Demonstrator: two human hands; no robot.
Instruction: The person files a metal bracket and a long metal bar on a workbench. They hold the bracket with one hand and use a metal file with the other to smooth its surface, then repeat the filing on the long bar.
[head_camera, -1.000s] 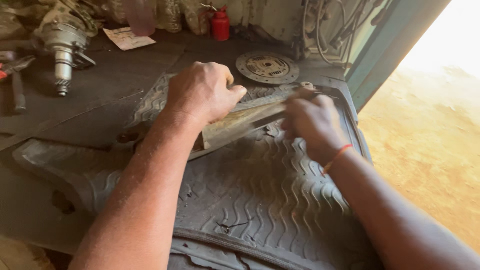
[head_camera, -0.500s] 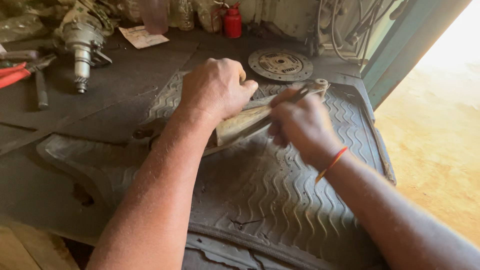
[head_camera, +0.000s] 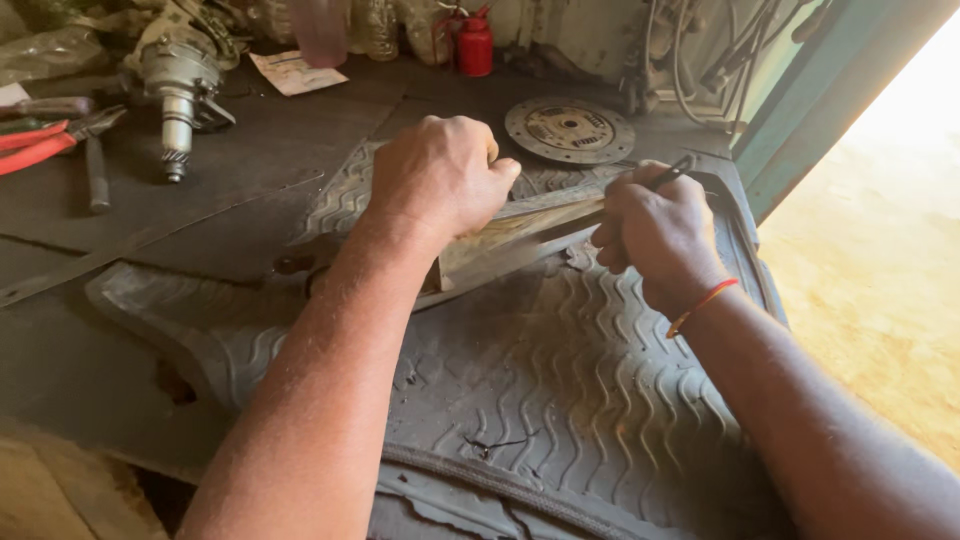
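- Grip, left: my left hand (head_camera: 440, 180) is clenched over the near end of a flat, worn metal strip (head_camera: 520, 225), knuckles up, pressing it down onto the ribbed rubber mat (head_camera: 560, 400).
- Grip, right: my right hand (head_camera: 655, 235) is closed in a fist around a thin dark tool (head_camera: 672, 170); only its tip shows, sticking out above the knuckles. What kind of tool it is I cannot tell, since most of it is hidden in the fist.
- Strip position: it lies between my two hands, one end under the left palm, the other end reaching the fingers of the right hand; it looks to be touching them, though the contact is partly hidden.
- Long axis: the strip runs from lower left to upper right across the mat, rising slightly toward the right hand, its broad face turned up.
- Surroundings: a round clutch disc (head_camera: 570, 130) lies flat on the bench just beyond both hands, apart from them.
- A red oil can (head_camera: 474, 45) stands at the back edge of the bench.
- A grey metal assembly with a geared shaft (head_camera: 180, 85) lies at far left, shaft pointing toward me, with red-handled pliers (head_camera: 50, 140) just beside it.
- A piece of paper (head_camera: 293, 72) lies near the back.
- Obstruction: my left forearm crosses the mat and covers the strip's near end.
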